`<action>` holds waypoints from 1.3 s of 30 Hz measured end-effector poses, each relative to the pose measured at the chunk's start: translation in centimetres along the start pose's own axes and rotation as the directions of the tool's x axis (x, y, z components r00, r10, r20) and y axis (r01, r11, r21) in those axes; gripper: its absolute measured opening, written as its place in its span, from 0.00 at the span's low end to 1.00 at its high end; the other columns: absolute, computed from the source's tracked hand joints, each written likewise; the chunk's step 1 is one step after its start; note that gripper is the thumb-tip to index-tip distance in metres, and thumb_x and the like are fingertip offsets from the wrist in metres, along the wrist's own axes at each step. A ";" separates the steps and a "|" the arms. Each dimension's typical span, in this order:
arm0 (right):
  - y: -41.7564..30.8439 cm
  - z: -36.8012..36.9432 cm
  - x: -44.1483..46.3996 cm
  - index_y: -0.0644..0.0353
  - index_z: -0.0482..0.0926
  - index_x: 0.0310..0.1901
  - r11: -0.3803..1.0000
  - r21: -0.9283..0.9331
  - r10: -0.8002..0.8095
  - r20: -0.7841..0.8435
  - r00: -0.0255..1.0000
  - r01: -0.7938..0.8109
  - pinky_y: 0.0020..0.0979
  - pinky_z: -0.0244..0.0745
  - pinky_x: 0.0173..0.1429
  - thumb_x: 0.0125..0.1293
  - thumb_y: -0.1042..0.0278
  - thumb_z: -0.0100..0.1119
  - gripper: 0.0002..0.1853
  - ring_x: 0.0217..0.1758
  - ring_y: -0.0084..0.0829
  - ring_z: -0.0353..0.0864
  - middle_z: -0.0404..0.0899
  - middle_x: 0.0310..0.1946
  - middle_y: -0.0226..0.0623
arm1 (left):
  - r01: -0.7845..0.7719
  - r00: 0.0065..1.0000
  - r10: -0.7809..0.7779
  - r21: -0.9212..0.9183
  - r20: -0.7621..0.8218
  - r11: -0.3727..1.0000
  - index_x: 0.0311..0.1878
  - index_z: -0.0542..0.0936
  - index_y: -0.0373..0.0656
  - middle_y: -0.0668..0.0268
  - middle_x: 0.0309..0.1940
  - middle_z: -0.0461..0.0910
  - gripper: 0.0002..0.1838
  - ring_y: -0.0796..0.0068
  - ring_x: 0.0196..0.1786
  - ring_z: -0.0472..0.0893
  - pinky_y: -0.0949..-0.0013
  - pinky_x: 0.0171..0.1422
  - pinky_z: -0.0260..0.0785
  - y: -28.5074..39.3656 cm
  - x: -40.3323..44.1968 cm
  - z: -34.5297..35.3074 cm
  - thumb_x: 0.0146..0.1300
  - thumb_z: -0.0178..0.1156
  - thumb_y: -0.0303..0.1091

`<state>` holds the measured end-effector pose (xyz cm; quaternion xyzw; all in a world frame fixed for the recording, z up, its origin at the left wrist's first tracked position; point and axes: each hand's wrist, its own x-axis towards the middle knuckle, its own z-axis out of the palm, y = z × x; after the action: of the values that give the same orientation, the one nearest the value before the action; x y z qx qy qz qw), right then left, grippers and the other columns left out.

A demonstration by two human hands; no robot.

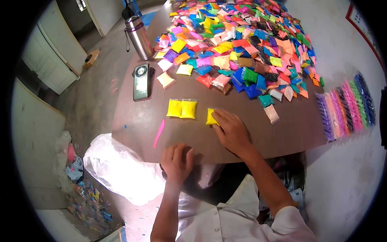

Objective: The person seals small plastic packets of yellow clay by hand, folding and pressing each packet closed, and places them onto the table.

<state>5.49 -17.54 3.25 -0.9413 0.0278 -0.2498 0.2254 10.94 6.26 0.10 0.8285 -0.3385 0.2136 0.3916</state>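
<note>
My right hand is closed at the edge of a small yellow packet, which lies on the table partly covered by the fingers. To its left, two more yellow packets lie side by side, touching. My left hand rests at the table's front edge, fingers loosely bent and apart, with nothing visible in it. A thin pink plastic tool, shaped like a small knife, lies on the tabletop just beyond the left hand.
A large heap of colourful packets covers the far table. A steel flask and a phone-like device stand at left. Bundled colourful strips lie at right. A white plastic bag hangs by the front left corner.
</note>
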 end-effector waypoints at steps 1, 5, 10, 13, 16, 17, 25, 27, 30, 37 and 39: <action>0.0 0.5 0.6 0.65 0.81 0.60 1.000 0.000 -0.005 0.003 1.000 0.005 0.48 0.71 0.72 0.67 0.71 0.66 0.21 0.68 0.49 0.79 0.81 0.63 0.48 | -0.003 1.000 0.003 0.003 0.001 1.000 0.47 0.84 0.42 0.58 0.42 0.84 0.14 0.53 0.42 0.83 0.56 0.47 0.77 0.0 0.0 0.0 0.60 0.75 0.33; -0.4 1.6 2.5 0.64 0.81 0.62 1.000 -0.002 -0.021 0.028 0.999 0.022 0.48 0.70 0.73 0.68 0.70 0.66 0.21 0.69 0.49 0.78 0.81 0.64 0.48 | -0.008 1.000 0.008 0.029 0.018 1.000 0.48 0.85 0.43 0.59 0.42 0.84 0.14 0.54 0.42 0.83 0.56 0.46 0.76 -0.3 -0.2 0.2 0.61 0.74 0.34; -0.4 2.2 3.1 0.64 0.80 0.63 0.999 -0.020 -0.029 0.048 0.998 0.030 0.49 0.68 0.75 0.67 0.69 0.66 0.23 0.70 0.49 0.77 0.80 0.65 0.49 | -0.007 0.999 0.007 0.009 0.039 1.000 0.48 0.84 0.40 0.56 0.42 0.83 0.12 0.51 0.42 0.82 0.54 0.47 0.75 0.1 0.1 0.0 0.66 0.70 0.33; -0.1 2.6 3.1 0.64 0.79 0.62 0.996 -0.050 -0.069 0.034 0.997 0.071 0.49 0.68 0.74 0.67 0.69 0.65 0.23 0.71 0.46 0.76 0.80 0.64 0.47 | -0.008 0.999 0.007 0.024 0.052 1.000 0.48 0.84 0.40 0.56 0.43 0.84 0.11 0.51 0.43 0.82 0.54 0.47 0.75 0.3 0.3 0.0 0.67 0.69 0.34; -0.2 2.3 3.1 0.64 0.79 0.63 0.992 -0.081 -0.089 0.050 0.995 0.092 0.49 0.68 0.74 0.68 0.67 0.63 0.23 0.72 0.45 0.75 0.79 0.66 0.47 | -0.013 0.999 0.011 0.031 0.052 0.999 0.48 0.84 0.40 0.55 0.44 0.84 0.11 0.51 0.43 0.82 0.54 0.48 0.75 0.4 0.3 0.2 0.67 0.68 0.34; -0.4 2.2 3.1 0.64 0.79 0.64 0.996 -0.059 -0.067 0.058 0.996 0.071 0.50 0.66 0.76 0.69 0.68 0.63 0.23 0.72 0.46 0.76 0.79 0.66 0.48 | -0.008 0.999 0.007 0.034 0.050 0.999 0.48 0.85 0.40 0.55 0.44 0.84 0.11 0.51 0.43 0.82 0.54 0.48 0.75 0.4 0.2 0.2 0.68 0.68 0.35; 0.5 2.8 2.8 0.65 0.79 0.64 0.997 -0.053 -0.053 0.019 0.998 0.054 0.48 0.66 0.76 0.67 0.67 0.62 0.24 0.72 0.45 0.76 0.78 0.67 0.47 | 0.014 0.999 -0.017 0.063 0.048 0.998 0.47 0.85 0.44 0.56 0.44 0.84 0.10 0.50 0.45 0.83 0.51 0.50 0.75 0.0 -0.5 0.4 0.67 0.67 0.36; 0.5 2.9 2.5 0.65 0.79 0.64 0.996 -0.032 -0.084 0.016 0.996 0.084 0.49 0.66 0.76 0.68 0.66 0.59 0.24 0.72 0.46 0.76 0.78 0.67 0.49 | 0.030 0.999 -0.033 0.081 0.036 0.996 0.46 0.85 0.46 0.57 0.45 0.84 0.09 0.49 0.46 0.82 0.49 0.52 0.75 -0.3 -1.0 1.1 0.67 0.67 0.36; 0.8 3.6 2.0 0.64 0.78 0.65 0.999 -0.001 -0.041 -0.033 0.999 0.041 0.49 0.65 0.77 0.70 0.65 0.56 0.24 0.73 0.48 0.75 0.77 0.68 0.50 | 0.037 0.997 -0.039 0.026 0.069 0.999 0.48 0.82 0.37 0.51 0.46 0.82 0.10 0.45 0.48 0.82 0.49 0.54 0.75 0.1 -0.7 1.0 0.73 0.62 0.34; 0.0 2.5 1.7 0.61 0.75 0.69 0.998 0.049 0.036 -0.002 0.999 -0.036 0.49 0.60 0.81 0.73 0.61 0.57 0.26 0.75 0.48 0.71 0.73 0.72 0.48 | -0.017 0.999 0.014 0.060 0.051 0.998 0.48 0.81 0.34 0.50 0.43 0.81 0.13 0.43 0.46 0.81 0.49 0.51 0.74 0.7 -0.6 0.8 0.76 0.58 0.37; -0.2 2.4 1.7 0.62 0.76 0.69 0.997 0.070 0.048 -0.033 0.998 -0.046 0.49 0.61 0.81 0.73 0.62 0.58 0.25 0.75 0.48 0.71 0.73 0.72 0.48 | -0.028 0.998 0.024 0.091 0.054 0.995 0.50 0.81 0.35 0.51 0.44 0.81 0.14 0.45 0.46 0.81 0.49 0.50 0.75 0.4 -0.6 0.8 0.77 0.58 0.38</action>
<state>8.08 -16.70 2.24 -0.9275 0.0452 -0.2617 0.2629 10.26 5.65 -0.57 0.8466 -0.3493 0.2121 0.3411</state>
